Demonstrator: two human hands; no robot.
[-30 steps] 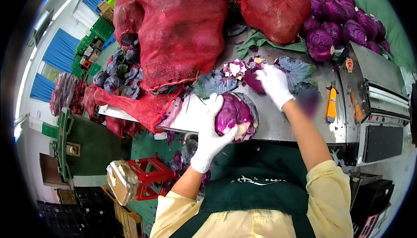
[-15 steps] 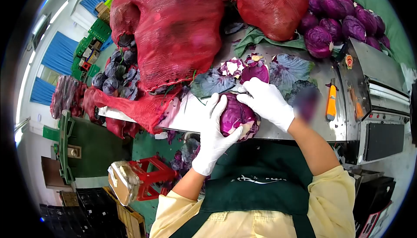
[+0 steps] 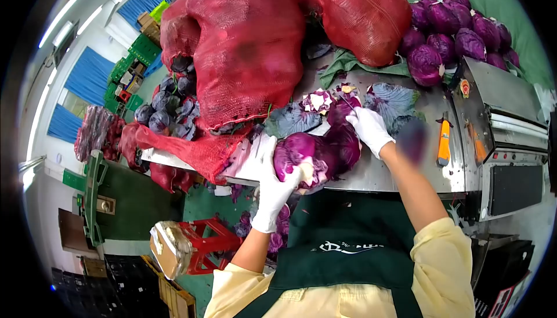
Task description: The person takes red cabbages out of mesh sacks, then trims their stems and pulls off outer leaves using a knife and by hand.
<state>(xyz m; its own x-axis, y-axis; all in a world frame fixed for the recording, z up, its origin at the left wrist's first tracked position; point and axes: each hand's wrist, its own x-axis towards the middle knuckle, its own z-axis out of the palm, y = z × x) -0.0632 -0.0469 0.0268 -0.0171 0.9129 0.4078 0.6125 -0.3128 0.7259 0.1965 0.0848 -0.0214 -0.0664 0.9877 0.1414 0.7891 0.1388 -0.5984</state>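
My left hand (image 3: 275, 189), in a white glove, grips a red cabbage (image 3: 296, 151) from its left side, thumb beside the pale cut stem end. The head is held at the table's front edge. My right hand (image 3: 372, 130), gloved too, has its fingers closed at a loose purple cabbage leaf (image 3: 343, 147) that stands off the head's right side. A thin dark sliver shows by the right fingertips; I cannot make out whether it is a blade. Just behind lie trimmed leaf pieces with pale cut bases (image 3: 318, 102) and spread blue-green outer leaves (image 3: 293, 119).
Large red mesh sacks (image 3: 249, 45) stand at the back left. Trimmed red cabbages (image 3: 444, 45) are piled at the back right. An orange utility knife (image 3: 444, 141) lies on the steel table (image 3: 377, 176), beside a metal machine (image 3: 510, 144). A red stool (image 3: 212, 242) is at lower left.
My right hand has moved right and slightly up, away from the head, and a purple leaf now stands out there. The left hand has turned the cabbage, so its pale stem end shows more.
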